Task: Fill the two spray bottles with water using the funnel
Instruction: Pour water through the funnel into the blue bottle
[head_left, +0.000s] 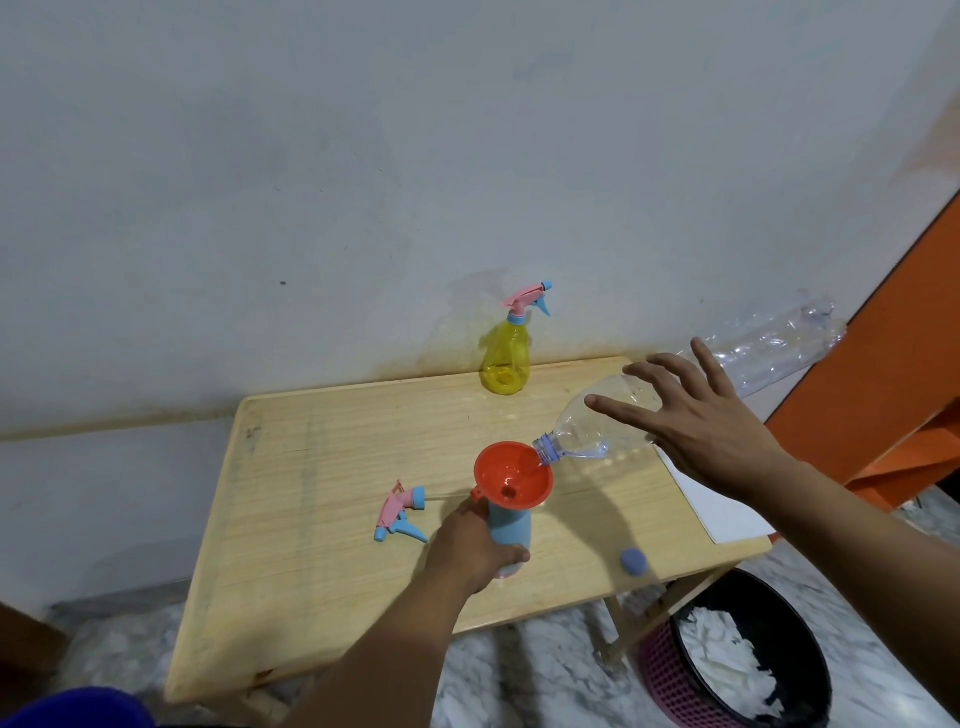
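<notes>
The left hand (470, 551) has its fingers wrapped round the blue spray bottle (511, 532), which stands on the tabletop (322, 467) with the red funnel (513, 474) seated in its neck, while the right hand (701, 421), fingers spread and straight, lies over the tilted clear water bottle (597, 421) whose mouth rests at the funnel's rim. By my reading the first fill is under way: this bottle's sprayer head (401, 512) lies just left of the funnel, and the yellow spray bottle (506, 358), behind the funnel at the tabletop's far edge, is still capped. The blue bottle is opaque, so its level cannot be read, and the right thumb is hidden.

No text, label or number is legible anywhere.
</notes>
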